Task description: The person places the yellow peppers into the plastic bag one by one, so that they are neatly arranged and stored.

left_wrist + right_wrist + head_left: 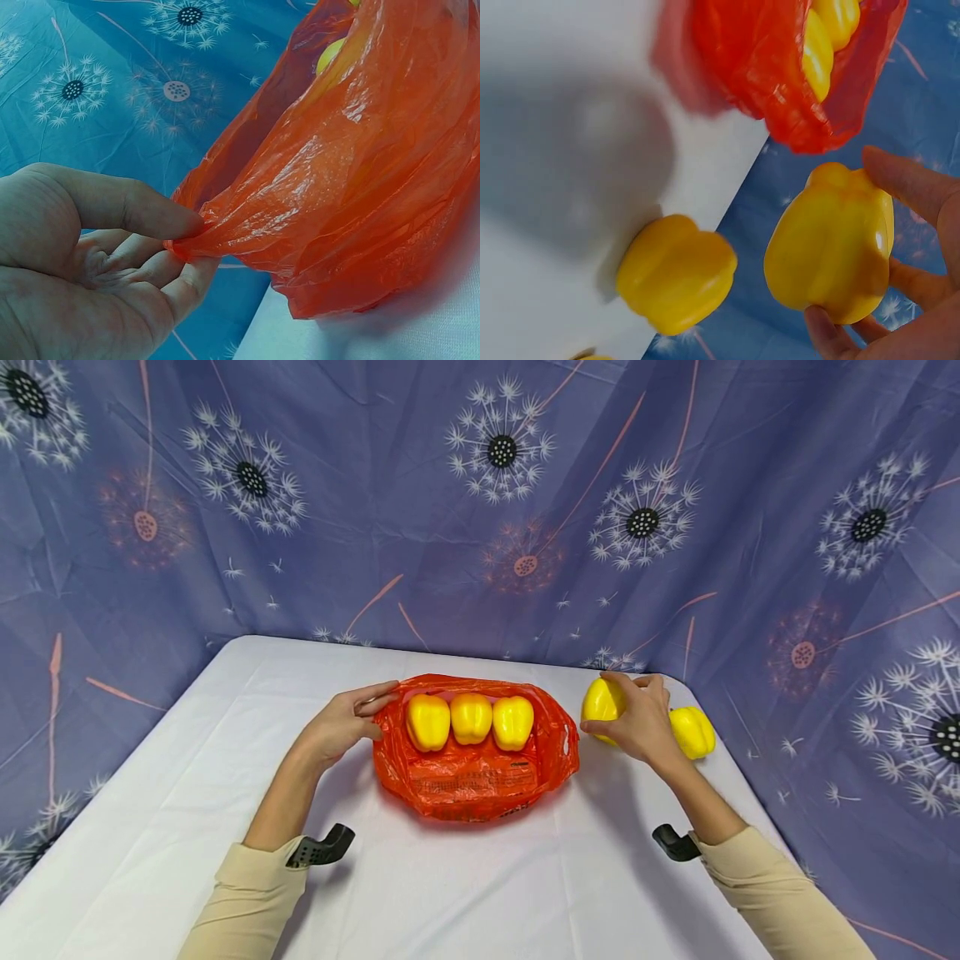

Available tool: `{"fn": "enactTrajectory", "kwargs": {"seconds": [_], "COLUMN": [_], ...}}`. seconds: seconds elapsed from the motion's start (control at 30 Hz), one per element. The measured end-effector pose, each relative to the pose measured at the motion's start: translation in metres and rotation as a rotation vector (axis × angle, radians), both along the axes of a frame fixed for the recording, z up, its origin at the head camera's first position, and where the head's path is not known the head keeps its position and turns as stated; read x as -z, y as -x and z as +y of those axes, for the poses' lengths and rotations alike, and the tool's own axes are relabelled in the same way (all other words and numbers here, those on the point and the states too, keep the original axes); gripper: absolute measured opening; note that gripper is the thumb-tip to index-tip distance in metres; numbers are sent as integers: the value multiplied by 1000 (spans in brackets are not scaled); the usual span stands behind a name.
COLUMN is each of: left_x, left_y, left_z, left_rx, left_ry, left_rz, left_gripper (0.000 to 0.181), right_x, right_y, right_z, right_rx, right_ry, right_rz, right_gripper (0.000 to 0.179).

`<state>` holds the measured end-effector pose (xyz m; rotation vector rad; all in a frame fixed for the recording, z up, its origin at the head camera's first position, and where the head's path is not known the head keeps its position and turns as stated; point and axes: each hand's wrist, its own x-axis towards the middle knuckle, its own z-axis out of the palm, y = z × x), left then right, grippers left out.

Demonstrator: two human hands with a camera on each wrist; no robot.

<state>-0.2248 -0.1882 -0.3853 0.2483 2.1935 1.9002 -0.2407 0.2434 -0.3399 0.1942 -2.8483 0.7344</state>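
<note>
A red plastic bag (472, 789) lies on the table with its mouth spread, and three yellow bell peppers (471, 718) sit in a row in it. At its left edge my left hand (341, 722) pinches the rim between thumb and fingers, as the left wrist view shows up close. To the right of the bag my right hand (641, 714) grips a yellow bell pepper (829, 247) by its ends, apart from the bag. Another yellow bell pepper (692, 732) rests on the table just right of that hand. The right wrist view's bottom edge cuts off one more yellow thing (592, 358).
A white cloth covers the table (450, 893). Behind it and along the right side hangs a blue curtain (360, 527) with dandelion prints. Black wrist mounts (324, 846) sit at both cuffs.
</note>
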Motion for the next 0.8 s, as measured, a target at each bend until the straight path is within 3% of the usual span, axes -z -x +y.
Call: {"fn": "enactTrajectory", "kwargs": {"seconds": [0.8], "left_x": [1], "left_y": [0], "left_z": [1], "left_rx": [8], "left_ry": [11], "left_rz": [14], "left_gripper": [85], "right_x": [-3], "right_y": [-7], "right_z": [-59], "right_rx": [-86], "right_ry": [16], "right_rz": [-75], "right_gripper": [84]}}
